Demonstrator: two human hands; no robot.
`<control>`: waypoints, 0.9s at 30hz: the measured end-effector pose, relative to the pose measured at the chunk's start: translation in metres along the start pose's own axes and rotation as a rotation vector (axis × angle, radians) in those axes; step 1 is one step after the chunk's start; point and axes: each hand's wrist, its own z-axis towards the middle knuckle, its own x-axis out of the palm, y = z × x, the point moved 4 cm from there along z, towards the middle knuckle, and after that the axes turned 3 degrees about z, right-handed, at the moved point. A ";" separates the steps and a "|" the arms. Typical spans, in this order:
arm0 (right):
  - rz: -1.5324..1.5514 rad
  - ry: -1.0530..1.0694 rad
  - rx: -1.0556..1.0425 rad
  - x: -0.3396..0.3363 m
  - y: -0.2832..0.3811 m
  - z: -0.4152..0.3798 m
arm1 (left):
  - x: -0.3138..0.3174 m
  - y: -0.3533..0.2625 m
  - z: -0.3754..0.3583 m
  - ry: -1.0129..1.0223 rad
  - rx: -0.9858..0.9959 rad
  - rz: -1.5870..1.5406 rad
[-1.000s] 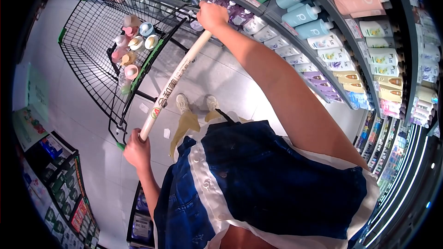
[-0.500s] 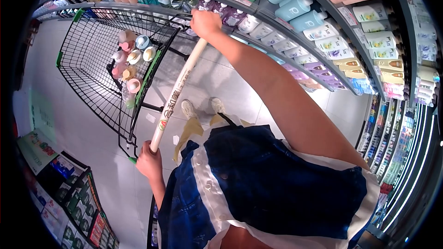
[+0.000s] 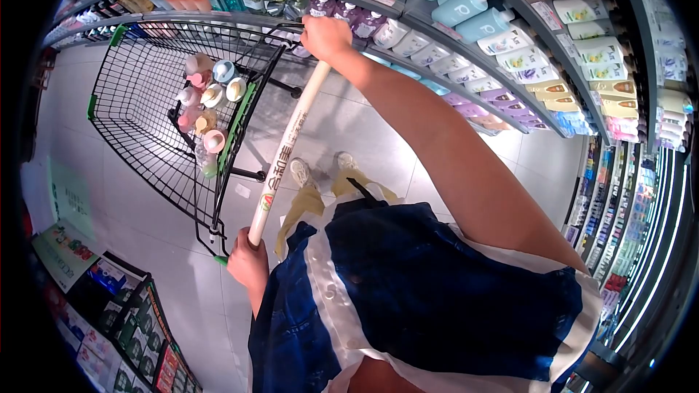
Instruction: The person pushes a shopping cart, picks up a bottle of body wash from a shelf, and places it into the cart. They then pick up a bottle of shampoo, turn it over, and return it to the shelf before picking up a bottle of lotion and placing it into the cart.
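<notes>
Both of my hands are closed around the long pale handle [image 3: 293, 135] of a black wire shopping cart [image 3: 138, 138]. My right hand [image 3: 328, 36] grips its far end, near the shelves, with the arm stretched out. Lower left, my left hand [image 3: 249, 268] wraps around the near end, close to my body. Printed characters run along the bare bar between the hands. Inside the cart sits a cluster of several pump bottles [image 3: 211, 94] in pink, white, blue and yellow, by the green-edged side nearest the handle.
Curved shelves hold several rows of bottles: purple ones [image 3: 346, 14], light blue ones [image 3: 462, 7] and white ones [image 3: 524, 62]. At lower left stands a display stand [image 3: 145, 335] with boxed goods. Tiled floor [image 3: 349, 120] shows around my shoes [image 3: 300, 172].
The cart and its handle have shifted slightly in view, and my left hand appears a little to the right and lower. Both hands keep their grip.
</notes>
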 end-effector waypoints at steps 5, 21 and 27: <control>-0.008 -0.006 0.001 -0.001 0.001 -0.003 | 0.000 0.000 -0.001 0.028 -0.010 0.011; 0.031 0.013 -0.013 0.006 -0.011 -0.008 | 0.005 0.002 -0.010 -0.055 0.010 0.046; 0.074 -0.044 -0.052 0.005 -0.016 -0.013 | 0.002 -0.003 -0.015 -0.074 -0.018 0.068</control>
